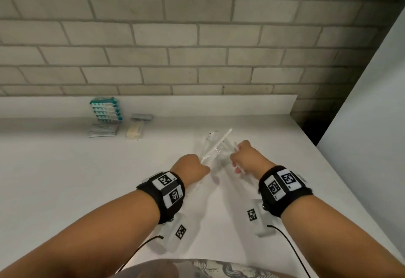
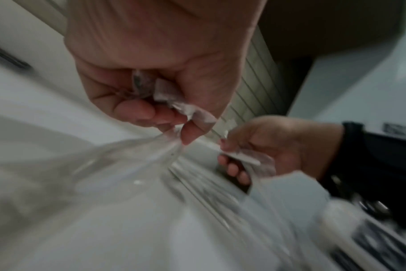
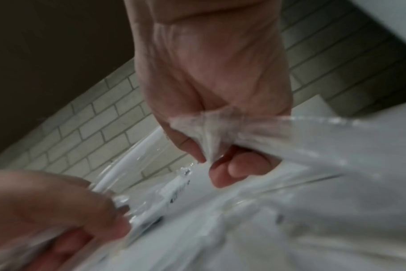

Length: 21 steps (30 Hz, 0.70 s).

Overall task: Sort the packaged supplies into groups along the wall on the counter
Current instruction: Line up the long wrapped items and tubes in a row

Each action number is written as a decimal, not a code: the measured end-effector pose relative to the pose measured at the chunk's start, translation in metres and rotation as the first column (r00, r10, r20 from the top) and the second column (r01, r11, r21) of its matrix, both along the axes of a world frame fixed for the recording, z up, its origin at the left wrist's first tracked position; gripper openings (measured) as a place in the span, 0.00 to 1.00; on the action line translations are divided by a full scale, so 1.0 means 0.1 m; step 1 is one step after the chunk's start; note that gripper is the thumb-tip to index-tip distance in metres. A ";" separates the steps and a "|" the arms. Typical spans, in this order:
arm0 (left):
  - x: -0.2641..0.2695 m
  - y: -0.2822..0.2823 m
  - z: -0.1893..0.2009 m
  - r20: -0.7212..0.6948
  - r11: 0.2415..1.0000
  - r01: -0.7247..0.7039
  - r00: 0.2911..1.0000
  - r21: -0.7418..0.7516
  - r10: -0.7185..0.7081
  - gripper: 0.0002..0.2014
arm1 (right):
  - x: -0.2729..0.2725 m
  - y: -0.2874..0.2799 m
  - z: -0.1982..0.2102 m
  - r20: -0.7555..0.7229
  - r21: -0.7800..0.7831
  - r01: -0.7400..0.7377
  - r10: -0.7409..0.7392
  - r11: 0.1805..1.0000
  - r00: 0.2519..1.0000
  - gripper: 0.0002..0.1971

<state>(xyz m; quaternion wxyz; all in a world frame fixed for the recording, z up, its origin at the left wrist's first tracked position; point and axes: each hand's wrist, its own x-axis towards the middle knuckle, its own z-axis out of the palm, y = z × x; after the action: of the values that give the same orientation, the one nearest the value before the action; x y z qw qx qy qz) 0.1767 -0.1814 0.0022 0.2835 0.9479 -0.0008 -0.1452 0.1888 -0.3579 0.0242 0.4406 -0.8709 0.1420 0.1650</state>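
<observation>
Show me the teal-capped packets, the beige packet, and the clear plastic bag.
teal-capped packets (image 1: 105, 112), head view, middle of stack.
beige packet (image 1: 134, 130), head view, its centre.
clear plastic bag (image 1: 213, 146), head view, upper part between the hands.

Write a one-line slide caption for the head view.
Both hands, left hand and right hand, grip a clear plastic bag above the white counter.

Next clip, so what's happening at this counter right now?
A person stands at a white counter holding a clear plastic bag open between both hands: the left hand and the right hand each have a grip on its mouth. By the grey brick wall, teal-capped packets, flat grey packets and cream packets already sit grouped.
</observation>
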 end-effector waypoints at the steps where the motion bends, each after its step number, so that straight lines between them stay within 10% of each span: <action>1: 0.05 0.16 0.03 -0.001 0.998 -0.060 0.998 -0.036 0.060 0.08 | 0.03 0.14 0.01 -0.003 0.062 -0.016 0.016 0.998 1.000 0.24; 7: 0.20 1.00 -0.07 -0.054 0.941 -0.334 0.942 -0.051 0.332 0.09 | 0.16 1.08 -0.29 -0.168 0.185 -0.152 0.184 0.971 0.969 0.22; 16: 0.53 0.98 -0.19 -0.135 0.944 -0.300 0.950 -0.136 0.282 0.13 | 0.95 0.82 -0.37 -0.121 -0.258 -0.113 0.084 0.959 0.989 0.18; 21: 0.79 1.02 -0.18 -0.126 0.975 -0.222 0.968 -0.034 0.216 0.24 | 1.14 0.61 -0.24 -0.023 -0.450 -0.054 0.049 0.892 0.999 0.35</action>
<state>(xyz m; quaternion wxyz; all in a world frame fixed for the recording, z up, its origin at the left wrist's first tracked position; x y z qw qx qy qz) 0.2553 -0.0794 -0.0162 0.3197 0.9246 0.1176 -0.1704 0.3027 -0.2971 0.0000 0.2218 -0.9517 0.1555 0.1442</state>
